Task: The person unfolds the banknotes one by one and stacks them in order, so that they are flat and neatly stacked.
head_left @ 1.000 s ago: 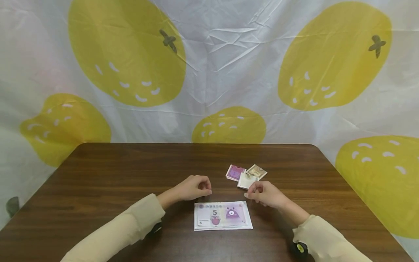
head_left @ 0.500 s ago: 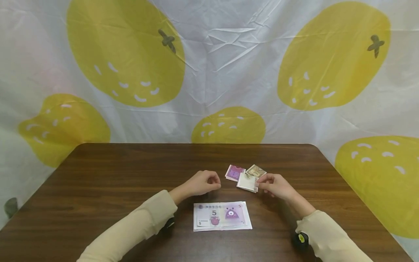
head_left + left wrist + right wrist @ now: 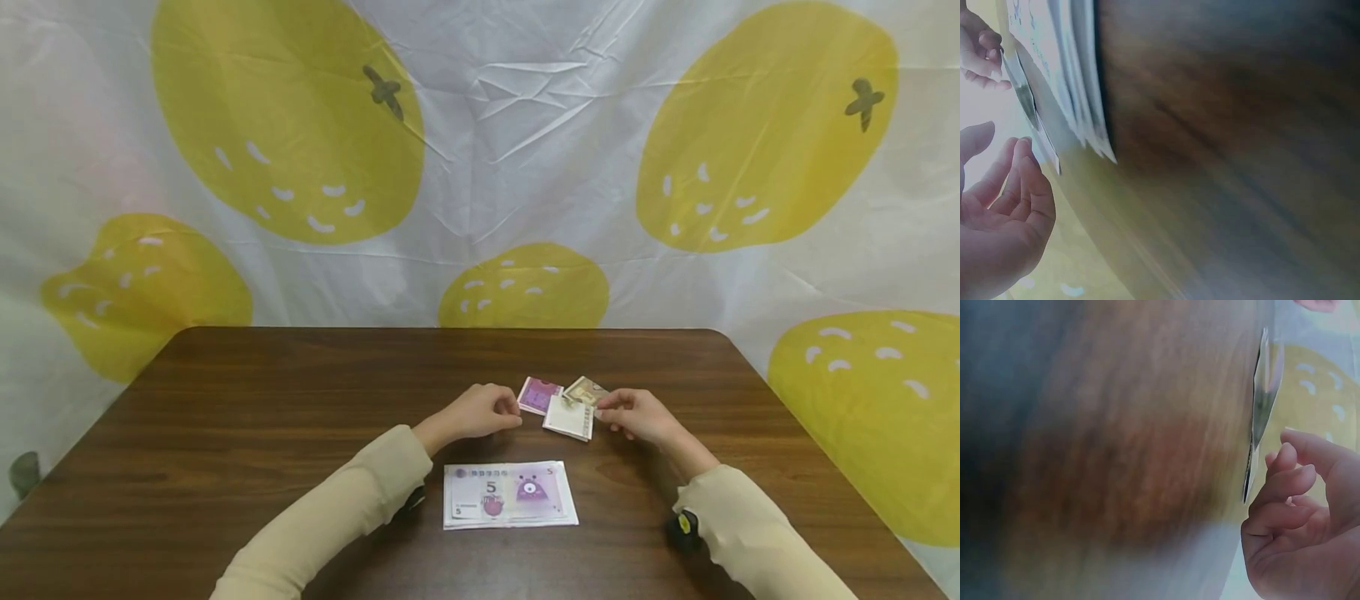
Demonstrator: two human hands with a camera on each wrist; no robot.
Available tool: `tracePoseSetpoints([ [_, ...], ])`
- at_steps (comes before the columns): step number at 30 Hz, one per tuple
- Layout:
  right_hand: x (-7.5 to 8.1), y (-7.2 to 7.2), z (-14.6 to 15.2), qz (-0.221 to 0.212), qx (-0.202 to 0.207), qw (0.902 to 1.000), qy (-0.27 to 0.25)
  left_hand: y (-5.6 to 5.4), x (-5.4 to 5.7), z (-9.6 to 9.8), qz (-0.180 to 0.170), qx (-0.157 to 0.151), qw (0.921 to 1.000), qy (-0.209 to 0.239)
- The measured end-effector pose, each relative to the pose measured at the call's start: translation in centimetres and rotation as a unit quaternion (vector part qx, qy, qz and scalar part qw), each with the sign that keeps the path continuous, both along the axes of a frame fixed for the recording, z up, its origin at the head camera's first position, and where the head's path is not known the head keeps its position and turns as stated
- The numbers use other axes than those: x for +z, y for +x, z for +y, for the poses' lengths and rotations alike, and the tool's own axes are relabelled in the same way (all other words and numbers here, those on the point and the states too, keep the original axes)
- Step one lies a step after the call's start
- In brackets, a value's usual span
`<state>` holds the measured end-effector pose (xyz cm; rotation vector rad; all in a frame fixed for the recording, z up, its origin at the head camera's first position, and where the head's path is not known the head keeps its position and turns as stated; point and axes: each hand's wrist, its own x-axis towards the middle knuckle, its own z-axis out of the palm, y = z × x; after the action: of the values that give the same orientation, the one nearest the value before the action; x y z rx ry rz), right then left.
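One fruit-printed curtain (image 3: 525,183) hangs behind one worktop (image 3: 300,375) bearing one stack of notes (image 3: 512,495). Of two hands, the left hand (image 3: 483,411) holds nothing, fingers loosely bent; the right hand (image 3: 641,415), fingers narrow, meets three folded notes (image 3: 567,418) beyond the stack; whether pinching, I cannot tell.

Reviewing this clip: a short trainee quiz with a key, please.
1. Which number is printed on the stack of rectangular purple-and-white paper notes: A) 1, B) 5, C) 10?
2. True or false: the white folded paper square lies closer to that stack than the purple folded paper square does.
3. Fill in: the ____ hand is nearest the tan folded paper square.
Key: 1 B; 2 true; 3 right hand.
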<state>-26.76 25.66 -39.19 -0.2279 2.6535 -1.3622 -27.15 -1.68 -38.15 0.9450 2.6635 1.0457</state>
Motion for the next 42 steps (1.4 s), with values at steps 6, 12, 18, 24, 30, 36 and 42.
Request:
tracePoseSetpoints([
  [6,-0.2,-0.4,-0.3,0.004,0.021,0.9993,0.031,-0.6,0.1,1.2,0.024,0.009,0.999,-0.037],
  [12,-0.2,-0.4,-0.9,0.008,0.026,0.9984,0.05,-0.9,0.0,2.3,0.027,0.019,0.9971,-0.068],
  [18,-0.1,-0.3,-1.3,0.005,0.033,0.9977,0.058,-0.7,-0.2,3.0,0.018,0.024,0.9954,-0.091],
  [24,-0.1,-0.4,-1.4,0.004,0.044,0.9969,0.065,-0.5,-0.2,3.4,0.027,0.022,0.9944,-0.099],
  [30,0.1,-0.3,-1.5,-0.006,0.058,0.9968,0.055,-0.6,-0.4,4.1,0.044,0.032,0.9875,-0.148],
  [36,0.0,-0.4,-1.6,-0.001,0.086,0.9956,0.038,-0.6,-0.6,4.7,0.04,0.034,0.9824,-0.179],
  [42,0.0,-0.2,-1.7,0.005,0.099,0.9948,0.024,-0.7,-0.9,4.8,0.044,0.037,0.9816,-0.182],
])
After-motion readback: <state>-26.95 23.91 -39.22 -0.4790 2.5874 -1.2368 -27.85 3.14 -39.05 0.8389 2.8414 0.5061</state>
